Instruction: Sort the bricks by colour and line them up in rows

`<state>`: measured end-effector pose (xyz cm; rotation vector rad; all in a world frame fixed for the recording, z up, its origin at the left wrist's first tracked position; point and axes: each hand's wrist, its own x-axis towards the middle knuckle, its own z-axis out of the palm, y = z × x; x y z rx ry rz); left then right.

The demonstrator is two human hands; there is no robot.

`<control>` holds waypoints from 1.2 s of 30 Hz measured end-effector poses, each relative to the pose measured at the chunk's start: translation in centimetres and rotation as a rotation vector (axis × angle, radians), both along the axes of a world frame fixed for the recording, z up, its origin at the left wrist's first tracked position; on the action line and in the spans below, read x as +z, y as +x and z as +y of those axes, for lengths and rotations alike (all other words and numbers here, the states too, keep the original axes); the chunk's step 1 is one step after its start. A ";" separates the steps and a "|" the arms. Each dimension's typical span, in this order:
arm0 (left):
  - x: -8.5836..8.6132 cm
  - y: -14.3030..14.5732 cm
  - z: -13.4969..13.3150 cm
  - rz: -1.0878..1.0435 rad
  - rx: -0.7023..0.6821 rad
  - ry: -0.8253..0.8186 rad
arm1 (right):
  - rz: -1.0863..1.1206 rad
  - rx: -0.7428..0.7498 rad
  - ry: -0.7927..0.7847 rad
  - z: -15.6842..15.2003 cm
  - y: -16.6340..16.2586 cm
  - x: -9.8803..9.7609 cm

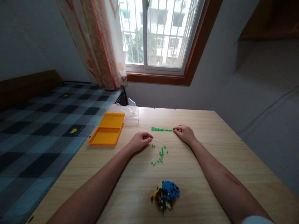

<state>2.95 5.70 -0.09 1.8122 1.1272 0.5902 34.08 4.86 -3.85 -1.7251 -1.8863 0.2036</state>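
A row of small green building bricks point(162, 129) runs left to right across the table. At the row's right end my right hand point(186, 133) has thumb and forefinger closed on the last green brick. My left hand point(140, 141) rests low over the table, left of and slightly nearer than the row. Its fingers are curled with the tips close together; anything between them is too small to make out. Loose green bricks point(161, 152) lie scattered between my forearms. Closer to me is a heap of blue, dark brown, cream and yellow bricks point(170, 189).
An orange two-compartment tray point(107, 128) lies at the table's left edge. Clear plastic boxes point(131, 115) stand behind it. A checked bed point(56, 115) adjoins the wooden table point(198, 119) on the left, and a barred window point(163, 34) is beyond.
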 end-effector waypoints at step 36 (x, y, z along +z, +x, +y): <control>0.7 -0.8 0.3 0.133 -0.248 0.195 | -0.106 0.417 0.112 -4.1 -10.2 3.0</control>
